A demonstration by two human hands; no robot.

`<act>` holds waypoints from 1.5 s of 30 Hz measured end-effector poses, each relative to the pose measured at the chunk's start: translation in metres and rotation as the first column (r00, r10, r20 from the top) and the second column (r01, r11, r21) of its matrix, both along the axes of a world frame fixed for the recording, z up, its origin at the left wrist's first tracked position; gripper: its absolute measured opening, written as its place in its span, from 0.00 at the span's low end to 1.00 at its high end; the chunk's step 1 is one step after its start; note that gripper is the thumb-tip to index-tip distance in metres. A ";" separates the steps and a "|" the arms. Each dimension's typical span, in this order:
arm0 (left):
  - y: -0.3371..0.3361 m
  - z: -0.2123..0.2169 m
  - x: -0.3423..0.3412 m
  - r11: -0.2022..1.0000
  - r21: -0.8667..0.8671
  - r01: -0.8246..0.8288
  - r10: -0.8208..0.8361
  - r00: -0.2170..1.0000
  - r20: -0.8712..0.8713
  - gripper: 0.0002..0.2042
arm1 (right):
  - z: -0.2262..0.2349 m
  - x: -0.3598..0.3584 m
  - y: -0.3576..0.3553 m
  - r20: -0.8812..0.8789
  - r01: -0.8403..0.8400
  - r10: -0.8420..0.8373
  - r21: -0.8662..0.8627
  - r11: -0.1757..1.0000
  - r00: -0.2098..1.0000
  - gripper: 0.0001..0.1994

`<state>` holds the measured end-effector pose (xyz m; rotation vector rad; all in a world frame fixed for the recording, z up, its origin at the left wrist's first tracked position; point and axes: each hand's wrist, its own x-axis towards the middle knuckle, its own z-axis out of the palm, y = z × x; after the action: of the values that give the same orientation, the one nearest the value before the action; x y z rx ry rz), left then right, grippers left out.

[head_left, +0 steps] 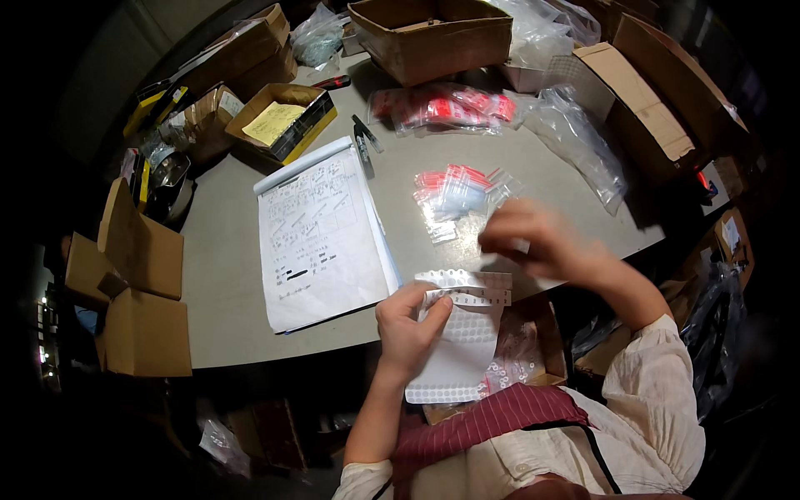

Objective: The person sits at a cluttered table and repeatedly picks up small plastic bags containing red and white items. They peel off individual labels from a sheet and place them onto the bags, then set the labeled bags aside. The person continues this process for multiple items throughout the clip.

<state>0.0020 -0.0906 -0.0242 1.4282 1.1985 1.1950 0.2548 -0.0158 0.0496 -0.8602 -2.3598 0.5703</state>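
Note:
My left hand (pixel 408 327) is closed on a white sheet of round stickers (pixel 463 343), thumb on top. The sheet hangs past the table's front edge, with its folded upper part against that edge. Small round labels run across it in rows. To the right and above it, my right hand (pixel 537 240) is smeared by motion, its fingers curled; whether anything is between them I cannot make out. Just beyond the right hand lies a fanned pile of small clear zip bags (pixel 457 196) with red top strips.
An open notepad (pixel 321 237) with handwriting lies left of the sheet, two markers (pixel 365 142) at its top. Bundles of red-topped bags (pixel 446 108) lie farther back. Cardboard boxes (pixel 433 50) and clear plastic (pixel 579 137) line the back and right. An open carton (pixel 150 292) stands at left.

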 end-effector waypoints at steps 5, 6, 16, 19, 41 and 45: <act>0.000 0.002 0.002 1.000 -0.007 0.010 -0.010 1.000 -0.005 0.08 | 0.001 0.054 0.102 0.307 0.099 -0.092 -0.009 0.995 0.947 0.07; 0.000 0.001 0.000 1.000 -0.010 0.004 -0.004 1.000 -0.006 0.08 | 0.001 0.056 0.110 0.404 0.098 -0.065 -0.062 0.993 0.912 0.09; 0.002 -0.001 -0.002 0.999 0.046 0.021 -0.020 1.000 -0.019 0.08 | -0.031 0.051 0.112 0.539 0.220 -0.307 0.220 0.950 0.785 0.08; 0.001 -0.001 -0.002 0.999 0.031 0.017 -0.017 1.000 -0.006 0.08 | -0.018 0.048 0.110 0.581 0.305 -0.355 0.187 0.934 0.732 0.08; 0.001 0.003 0.000 0.998 0.068 -0.002 0.001 1.000 0.013 0.07 | 0.005 -0.003 0.017 0.107 0.048 -0.033 -0.139 0.989 0.994 0.10; 0.002 0.003 -0.001 0.999 0.035 0.004 -0.004 1.000 -0.007 0.08 | 0.006 -0.019 -0.013 0.014 -0.135 0.136 -0.072 0.988 0.991 0.13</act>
<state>0.0010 -0.0887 -0.0212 1.4609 1.1847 1.2141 0.2359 -0.0286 0.0561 -0.7422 -2.4415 0.7077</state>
